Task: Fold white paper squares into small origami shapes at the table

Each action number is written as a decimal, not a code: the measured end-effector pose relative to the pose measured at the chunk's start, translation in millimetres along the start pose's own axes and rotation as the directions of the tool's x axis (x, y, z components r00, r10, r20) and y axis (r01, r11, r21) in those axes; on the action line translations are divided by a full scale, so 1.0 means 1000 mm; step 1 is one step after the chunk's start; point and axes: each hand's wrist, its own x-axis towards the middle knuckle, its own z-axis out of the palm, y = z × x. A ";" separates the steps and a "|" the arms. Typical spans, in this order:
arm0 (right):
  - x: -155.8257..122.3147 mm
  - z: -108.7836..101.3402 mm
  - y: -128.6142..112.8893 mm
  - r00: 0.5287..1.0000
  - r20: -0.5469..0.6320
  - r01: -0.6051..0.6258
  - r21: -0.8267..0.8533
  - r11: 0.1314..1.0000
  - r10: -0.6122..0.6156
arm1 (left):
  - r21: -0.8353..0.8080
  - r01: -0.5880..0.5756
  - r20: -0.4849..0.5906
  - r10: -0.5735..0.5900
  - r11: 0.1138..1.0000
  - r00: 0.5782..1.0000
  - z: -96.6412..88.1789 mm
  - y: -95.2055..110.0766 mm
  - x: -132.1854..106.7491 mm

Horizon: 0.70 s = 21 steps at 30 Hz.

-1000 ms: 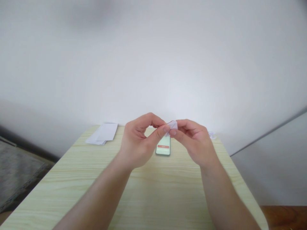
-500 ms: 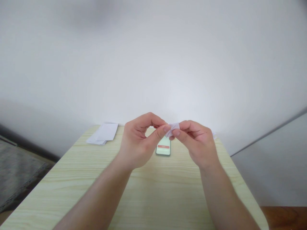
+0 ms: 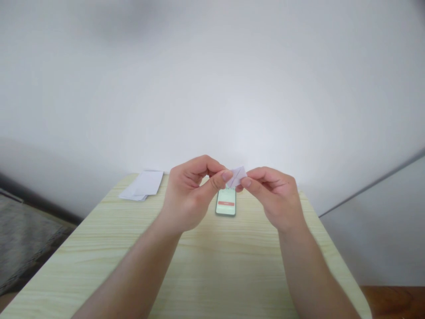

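Note:
A small folded piece of white paper [image 3: 237, 176] is held up above the far part of the table, with a slanting crease or fold edge across its face. My left hand [image 3: 194, 195] pinches its left side between thumb and forefinger. On the opposite side, my right hand [image 3: 274, 192] grips the right corner with thumb and fingers. Below and behind the paper lies a phone [image 3: 226, 206] with a lit screen and a red bar on it; its upper end is hidden by the paper and fingers.
Several white paper sheets [image 3: 146, 184] lie in a loose pile at the table's far left corner. The pale wood-grained table [image 3: 219, 270] meets a white wall [image 3: 212, 88] at the back. A dark-edged grey surface [image 3: 28, 239] is on the left, below the tabletop.
The folded paper has turned slightly, and more of its face shows between my fingers. My left hand has shifted a little to the left, so the hands are slightly farther apart.

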 end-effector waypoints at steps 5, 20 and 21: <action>0.002 -0.001 0.004 1.000 -0.027 0.005 0.058 0.998 -0.003 | -0.003 0.084 0.127 -0.082 0.996 0.988 -0.005 -0.002 0.002; 0.004 0.005 0.002 0.993 -0.116 -0.025 0.054 0.998 0.031 | 0.044 0.223 0.312 -0.226 0.974 0.923 -0.005 0.004 0.001; 0.004 0.005 0.002 0.992 -0.124 -0.015 0.038 0.999 0.019 | 0.076 0.226 0.328 -0.239 0.971 0.914 -0.005 0.005 0.001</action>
